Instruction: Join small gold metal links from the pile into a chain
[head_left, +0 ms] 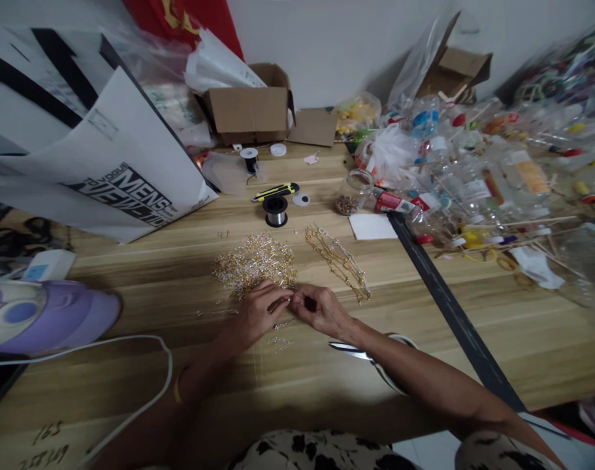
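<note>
On a wooden table [130,385], the left hand [258,313] and right hand [321,310] meet fingertip to fingertip over a small gold piece, just below a bead pile [255,261], with chains [339,258] alongside and scissors [360,354] under the right forearm.

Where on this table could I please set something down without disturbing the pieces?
Bare wood lies between the right hand and the black strip, and between the white cable and the left hand. The bottles crowd the far right; the gold pile lies ahead of the hands.
</note>
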